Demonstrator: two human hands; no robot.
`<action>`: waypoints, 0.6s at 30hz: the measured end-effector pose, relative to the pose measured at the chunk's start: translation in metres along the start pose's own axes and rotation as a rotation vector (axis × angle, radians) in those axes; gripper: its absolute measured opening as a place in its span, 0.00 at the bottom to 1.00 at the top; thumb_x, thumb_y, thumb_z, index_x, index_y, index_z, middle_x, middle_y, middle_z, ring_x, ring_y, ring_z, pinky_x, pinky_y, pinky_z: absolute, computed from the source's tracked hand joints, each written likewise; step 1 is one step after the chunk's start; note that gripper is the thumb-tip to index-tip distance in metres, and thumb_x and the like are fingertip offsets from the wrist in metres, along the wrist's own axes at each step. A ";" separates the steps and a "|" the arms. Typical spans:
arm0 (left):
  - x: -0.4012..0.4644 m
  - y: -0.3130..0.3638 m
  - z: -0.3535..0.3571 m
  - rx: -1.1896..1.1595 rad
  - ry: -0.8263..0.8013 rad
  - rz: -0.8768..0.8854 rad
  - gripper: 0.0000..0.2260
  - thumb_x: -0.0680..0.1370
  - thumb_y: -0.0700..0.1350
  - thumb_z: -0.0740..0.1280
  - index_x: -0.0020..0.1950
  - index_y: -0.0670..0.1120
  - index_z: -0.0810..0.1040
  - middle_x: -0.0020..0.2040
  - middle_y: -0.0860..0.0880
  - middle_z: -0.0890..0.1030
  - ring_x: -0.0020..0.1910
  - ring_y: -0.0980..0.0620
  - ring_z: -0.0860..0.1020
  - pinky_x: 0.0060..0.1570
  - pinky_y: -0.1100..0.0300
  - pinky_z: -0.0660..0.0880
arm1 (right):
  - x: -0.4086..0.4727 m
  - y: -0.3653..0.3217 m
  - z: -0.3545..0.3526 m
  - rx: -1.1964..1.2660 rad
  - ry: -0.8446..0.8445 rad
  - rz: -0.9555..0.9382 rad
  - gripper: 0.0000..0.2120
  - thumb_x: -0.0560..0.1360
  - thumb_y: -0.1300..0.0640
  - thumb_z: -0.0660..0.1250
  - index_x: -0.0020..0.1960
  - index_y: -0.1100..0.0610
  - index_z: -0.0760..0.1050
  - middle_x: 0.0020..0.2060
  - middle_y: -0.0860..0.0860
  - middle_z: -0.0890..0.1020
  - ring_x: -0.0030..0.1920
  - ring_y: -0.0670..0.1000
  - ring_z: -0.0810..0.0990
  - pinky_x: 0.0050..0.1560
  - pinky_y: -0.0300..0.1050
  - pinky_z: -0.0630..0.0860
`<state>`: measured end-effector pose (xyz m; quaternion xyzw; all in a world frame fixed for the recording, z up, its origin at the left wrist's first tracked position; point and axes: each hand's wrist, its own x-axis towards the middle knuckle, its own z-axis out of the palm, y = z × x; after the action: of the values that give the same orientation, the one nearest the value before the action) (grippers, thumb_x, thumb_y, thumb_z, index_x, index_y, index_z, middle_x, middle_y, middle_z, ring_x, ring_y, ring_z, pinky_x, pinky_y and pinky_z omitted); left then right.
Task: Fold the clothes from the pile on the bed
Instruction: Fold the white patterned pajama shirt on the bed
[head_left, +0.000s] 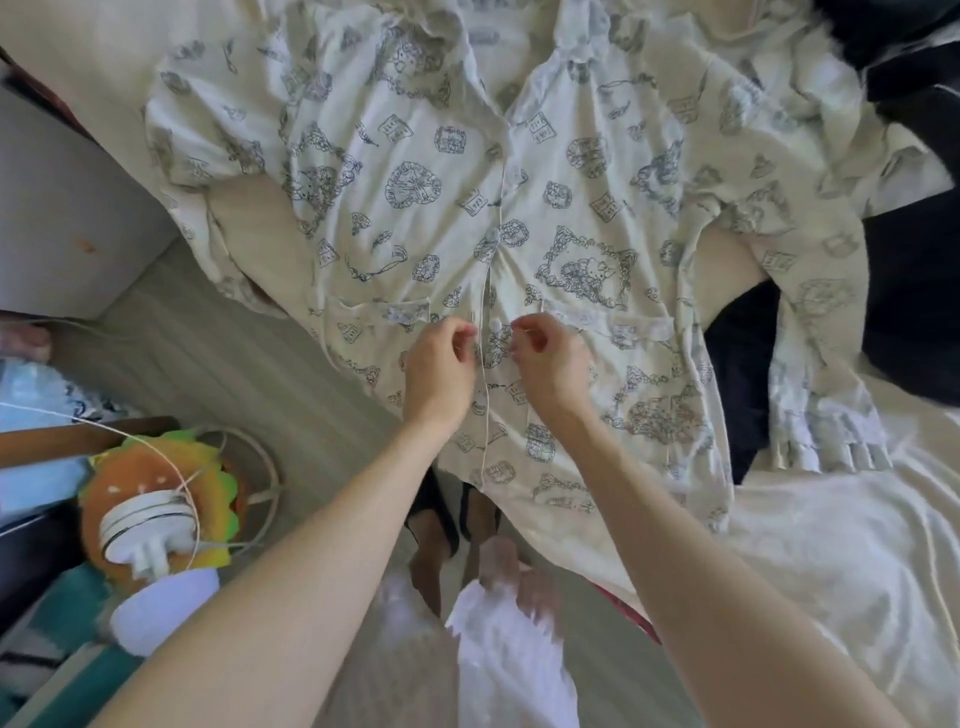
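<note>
Hands — left (440, 364), right (545, 364) — pinching printed shirt's (415, 208) placket, either side.

A grey striped floor (208, 364) is seen at left beside the bed; an orange and yellow plush toy (156, 488) is set at the lower left, with a white plug-like device (145, 530) laid on it; a thin white cord (171, 457) is looped over both; a pale cabinet panel (67, 208) is seen at far left.
</note>
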<state>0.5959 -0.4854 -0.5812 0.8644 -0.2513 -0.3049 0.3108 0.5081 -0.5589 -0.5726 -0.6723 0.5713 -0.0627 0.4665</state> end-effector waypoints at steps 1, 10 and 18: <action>0.008 0.003 0.005 0.012 0.011 0.019 0.08 0.79 0.38 0.62 0.55 0.42 0.78 0.52 0.47 0.80 0.49 0.52 0.77 0.50 0.62 0.72 | 0.008 -0.005 0.006 -0.005 -0.018 0.014 0.10 0.77 0.62 0.62 0.55 0.61 0.78 0.46 0.56 0.83 0.43 0.52 0.80 0.48 0.43 0.77; 0.027 -0.005 0.030 0.088 0.021 -0.088 0.13 0.79 0.49 0.64 0.54 0.40 0.76 0.51 0.44 0.78 0.50 0.47 0.76 0.50 0.55 0.71 | 0.034 -0.004 0.020 -0.119 -0.127 0.111 0.08 0.76 0.61 0.64 0.53 0.63 0.76 0.47 0.58 0.82 0.49 0.57 0.79 0.52 0.52 0.75; 0.030 -0.004 0.017 -0.240 -0.015 -0.318 0.04 0.77 0.42 0.67 0.48 0.43 0.80 0.42 0.49 0.80 0.37 0.58 0.75 0.39 0.71 0.69 | 0.046 -0.011 0.012 0.092 -0.248 0.335 0.04 0.74 0.62 0.66 0.44 0.60 0.80 0.34 0.50 0.80 0.32 0.46 0.75 0.32 0.32 0.72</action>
<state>0.6063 -0.5079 -0.6056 0.8477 -0.0756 -0.3844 0.3578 0.5389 -0.5915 -0.5917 -0.5485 0.6098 0.0727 0.5675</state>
